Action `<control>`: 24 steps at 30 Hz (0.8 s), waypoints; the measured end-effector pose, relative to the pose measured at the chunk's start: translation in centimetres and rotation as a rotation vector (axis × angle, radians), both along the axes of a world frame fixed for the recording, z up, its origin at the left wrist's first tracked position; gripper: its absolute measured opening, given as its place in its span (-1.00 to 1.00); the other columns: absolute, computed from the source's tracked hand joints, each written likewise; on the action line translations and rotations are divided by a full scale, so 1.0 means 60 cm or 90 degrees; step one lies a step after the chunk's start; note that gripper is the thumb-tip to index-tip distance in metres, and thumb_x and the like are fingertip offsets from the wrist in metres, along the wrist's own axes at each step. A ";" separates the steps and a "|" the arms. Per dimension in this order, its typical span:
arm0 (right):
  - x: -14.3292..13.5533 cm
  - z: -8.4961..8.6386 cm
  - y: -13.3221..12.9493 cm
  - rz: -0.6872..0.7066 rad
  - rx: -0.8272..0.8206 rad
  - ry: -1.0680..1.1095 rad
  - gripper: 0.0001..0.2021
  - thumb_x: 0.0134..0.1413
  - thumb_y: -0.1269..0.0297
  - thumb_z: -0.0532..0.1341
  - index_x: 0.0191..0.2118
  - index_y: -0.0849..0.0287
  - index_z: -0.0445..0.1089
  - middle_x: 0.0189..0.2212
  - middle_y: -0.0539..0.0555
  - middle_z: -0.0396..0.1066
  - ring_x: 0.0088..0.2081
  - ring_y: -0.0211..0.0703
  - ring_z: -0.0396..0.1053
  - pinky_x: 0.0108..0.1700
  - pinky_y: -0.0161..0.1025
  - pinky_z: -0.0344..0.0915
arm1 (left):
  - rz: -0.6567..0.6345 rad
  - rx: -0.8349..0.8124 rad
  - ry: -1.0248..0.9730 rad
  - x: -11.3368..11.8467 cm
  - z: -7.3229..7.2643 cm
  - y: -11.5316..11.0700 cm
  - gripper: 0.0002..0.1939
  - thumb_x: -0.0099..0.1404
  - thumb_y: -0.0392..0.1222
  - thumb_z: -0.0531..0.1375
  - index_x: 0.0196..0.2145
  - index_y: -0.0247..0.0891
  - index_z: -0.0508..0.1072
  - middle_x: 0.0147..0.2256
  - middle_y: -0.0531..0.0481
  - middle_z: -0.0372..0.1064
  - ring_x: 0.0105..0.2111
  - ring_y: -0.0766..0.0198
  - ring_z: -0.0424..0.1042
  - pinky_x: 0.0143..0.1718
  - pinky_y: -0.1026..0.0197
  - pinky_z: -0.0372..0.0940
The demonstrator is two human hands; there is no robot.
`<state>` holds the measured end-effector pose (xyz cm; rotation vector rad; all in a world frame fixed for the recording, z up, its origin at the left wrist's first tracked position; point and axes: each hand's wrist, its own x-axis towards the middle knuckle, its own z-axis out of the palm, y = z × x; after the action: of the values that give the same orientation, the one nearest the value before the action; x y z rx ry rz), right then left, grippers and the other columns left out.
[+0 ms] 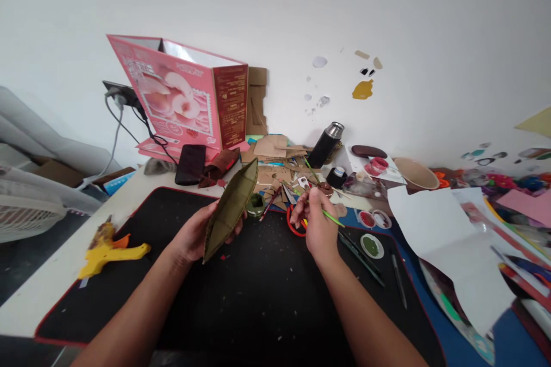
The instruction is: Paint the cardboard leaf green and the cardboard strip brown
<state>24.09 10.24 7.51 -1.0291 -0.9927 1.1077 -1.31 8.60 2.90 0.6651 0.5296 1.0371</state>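
Note:
My left hand grips an olive-green, leaf-shaped piece, tilted upright with its ribbed face toward me. Its fingers wrap behind the piece, so some are hidden. Between the fingers of my right hand is a thin paintbrush with a bright green handle. An open jar of dark green paint stands between my hands. Close to my right hand lie scissors with red-orange handles, partly behind it. A round lid with green paint sits to the right.
A yellow glue gun lies on the left of the black mat. Toward the wall are a phone, a pink box, cardboard scraps and a black flask. White paper and pens cover the right.

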 end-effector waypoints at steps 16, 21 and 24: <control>0.021 -0.034 0.007 -0.033 0.006 0.113 -0.50 0.17 -0.25 0.39 -0.37 0.14 0.39 -0.62 -0.11 0.33 -0.68 -0.27 0.36 -0.68 -0.38 0.23 | 0.105 -0.050 0.217 -0.088 0.051 0.018 -0.58 0.26 0.04 0.39 0.00 -0.20 0.63 -0.18 -0.13 0.66 -0.33 0.06 0.61 -0.39 0.17 0.51; 0.021 -0.054 0.001 -0.005 -0.005 0.149 -0.48 0.19 -0.27 0.36 -0.39 0.15 0.38 -0.64 -0.12 0.32 -0.72 -0.29 0.30 -0.70 -0.37 0.17 | 0.069 -0.055 0.328 -0.077 0.070 0.105 -0.60 0.21 0.01 0.42 -0.07 -0.27 0.63 -0.21 -0.19 0.66 -0.38 0.09 0.59 -0.42 0.17 0.48; 0.028 -0.066 -0.003 0.019 -0.007 0.145 -0.46 0.20 -0.29 0.34 -0.40 0.15 0.38 -0.66 -0.11 0.30 -0.71 -0.27 0.30 -0.70 -0.37 0.17 | 0.055 -0.039 0.384 -0.052 0.081 0.164 -0.61 0.10 0.01 0.50 -0.18 -0.25 0.63 -0.28 -0.15 0.64 -0.34 0.10 0.59 -0.38 0.20 0.46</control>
<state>25.77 10.08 3.58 -0.8765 -0.8223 1.2259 -4.43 18.46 7.78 0.9091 1.1174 0.8874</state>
